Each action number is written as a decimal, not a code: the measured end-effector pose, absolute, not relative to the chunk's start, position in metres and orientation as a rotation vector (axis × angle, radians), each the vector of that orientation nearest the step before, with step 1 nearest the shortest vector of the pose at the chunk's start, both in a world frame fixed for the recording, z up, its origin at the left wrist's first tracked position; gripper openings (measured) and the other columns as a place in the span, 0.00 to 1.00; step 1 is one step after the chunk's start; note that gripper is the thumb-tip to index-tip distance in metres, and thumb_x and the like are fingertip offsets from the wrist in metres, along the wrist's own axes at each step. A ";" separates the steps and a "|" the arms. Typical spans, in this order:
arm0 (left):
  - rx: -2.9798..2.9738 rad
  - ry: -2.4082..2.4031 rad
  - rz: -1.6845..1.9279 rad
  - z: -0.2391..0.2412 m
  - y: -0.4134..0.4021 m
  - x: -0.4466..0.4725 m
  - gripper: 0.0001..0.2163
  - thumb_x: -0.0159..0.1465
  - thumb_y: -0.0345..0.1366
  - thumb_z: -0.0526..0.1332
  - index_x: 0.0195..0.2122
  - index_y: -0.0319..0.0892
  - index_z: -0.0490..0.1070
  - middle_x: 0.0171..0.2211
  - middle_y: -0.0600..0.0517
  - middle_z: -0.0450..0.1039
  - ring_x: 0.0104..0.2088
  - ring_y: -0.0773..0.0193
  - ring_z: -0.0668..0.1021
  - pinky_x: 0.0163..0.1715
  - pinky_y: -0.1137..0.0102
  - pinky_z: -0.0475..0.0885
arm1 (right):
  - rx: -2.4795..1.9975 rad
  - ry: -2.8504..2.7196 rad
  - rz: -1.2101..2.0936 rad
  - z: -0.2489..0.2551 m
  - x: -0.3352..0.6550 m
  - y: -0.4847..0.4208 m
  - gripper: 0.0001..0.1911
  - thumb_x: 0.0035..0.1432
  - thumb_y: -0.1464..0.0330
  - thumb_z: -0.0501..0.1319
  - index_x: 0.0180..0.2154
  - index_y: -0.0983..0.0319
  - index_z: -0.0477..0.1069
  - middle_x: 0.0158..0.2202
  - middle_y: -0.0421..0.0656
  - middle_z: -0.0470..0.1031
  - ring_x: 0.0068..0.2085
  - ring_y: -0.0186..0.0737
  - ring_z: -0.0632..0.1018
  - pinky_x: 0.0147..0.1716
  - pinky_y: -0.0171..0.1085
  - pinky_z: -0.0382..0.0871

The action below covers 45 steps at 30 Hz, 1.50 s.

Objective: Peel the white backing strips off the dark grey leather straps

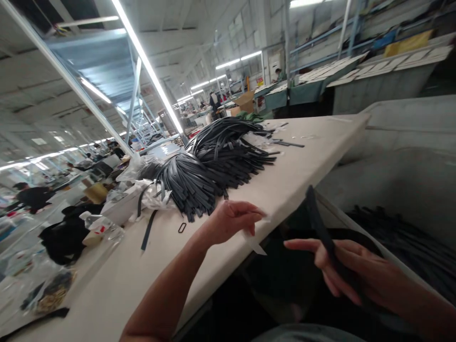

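While the left hand [231, 219] pinches a small white paper strip [255, 243] between thumb and fingers at the tabletop [292, 175] edge, the right hand [351, 270] holds a black strap [320, 228] with fingers closed around it, below the edge. A pile of black straps [213, 166] lies on the tabletop behind. No writing is readable.

two hands [231, 221], one strap pile [213, 166]

strap pile [213, 166] on table [302, 156] | metal ring [182, 227] | plastic bags [153, 194] | cardboard box [245, 100]
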<state>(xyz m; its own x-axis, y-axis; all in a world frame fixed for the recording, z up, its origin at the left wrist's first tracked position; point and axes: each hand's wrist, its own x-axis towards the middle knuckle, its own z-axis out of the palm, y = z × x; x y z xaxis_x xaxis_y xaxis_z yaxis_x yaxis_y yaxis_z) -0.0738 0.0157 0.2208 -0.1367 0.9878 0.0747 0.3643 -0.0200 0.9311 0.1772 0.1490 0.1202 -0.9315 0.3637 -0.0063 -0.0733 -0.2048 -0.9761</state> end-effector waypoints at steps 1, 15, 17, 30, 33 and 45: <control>1.449 1.543 1.149 0.216 0.019 -0.065 0.17 0.61 0.47 0.63 0.41 0.38 0.79 0.21 0.54 0.74 0.21 0.70 0.74 0.25 0.75 0.69 | -0.279 -1.693 2.281 0.125 0.167 0.142 0.25 0.59 0.43 0.60 0.34 0.58 0.79 0.14 0.40 0.67 0.15 0.36 0.66 0.24 0.40 0.69; 1.047 1.555 1.322 0.087 0.010 -0.012 0.17 0.57 0.48 0.67 0.36 0.39 0.81 0.33 0.50 0.79 0.34 0.62 0.76 0.38 0.69 0.70 | -0.527 -1.764 1.865 0.132 0.123 0.168 0.26 0.56 0.45 0.61 0.34 0.62 0.77 0.12 0.35 0.60 0.19 0.37 0.66 0.27 0.37 0.67; 1.115 1.564 1.346 0.081 0.004 -0.011 0.14 0.59 0.46 0.66 0.36 0.41 0.82 0.39 0.49 0.79 0.40 0.59 0.77 0.45 0.67 0.71 | -0.520 -1.877 1.791 0.136 0.118 0.171 0.27 0.57 0.45 0.60 0.35 0.63 0.77 0.12 0.34 0.60 0.19 0.38 0.67 0.27 0.37 0.68; 1.605 2.324 0.465 0.052 -0.015 -0.018 0.13 0.67 0.42 0.56 0.35 0.47 0.81 0.29 0.51 0.78 0.30 0.61 0.77 0.33 0.70 0.68 | -0.513 -2.217 1.458 0.128 0.097 0.168 0.25 0.60 0.50 0.55 0.36 0.65 0.78 0.12 0.34 0.59 0.18 0.37 0.69 0.20 0.33 0.62; 1.742 2.327 0.421 0.054 -0.014 -0.018 0.10 0.65 0.40 0.59 0.36 0.48 0.81 0.41 0.49 0.79 0.40 0.57 0.77 0.42 0.65 0.70 | -0.541 -2.230 1.420 0.127 0.095 0.169 0.25 0.59 0.50 0.54 0.36 0.65 0.78 0.12 0.34 0.59 0.18 0.38 0.70 0.19 0.33 0.62; 1.420 1.922 0.807 0.021 -0.010 -0.012 0.10 0.62 0.41 0.62 0.32 0.45 0.82 0.31 0.52 0.80 0.34 0.61 0.77 0.40 0.68 0.69 | -0.637 -2.131 1.462 0.106 0.088 0.189 0.25 0.57 0.51 0.55 0.34 0.66 0.77 0.11 0.34 0.58 0.17 0.37 0.69 0.21 0.34 0.64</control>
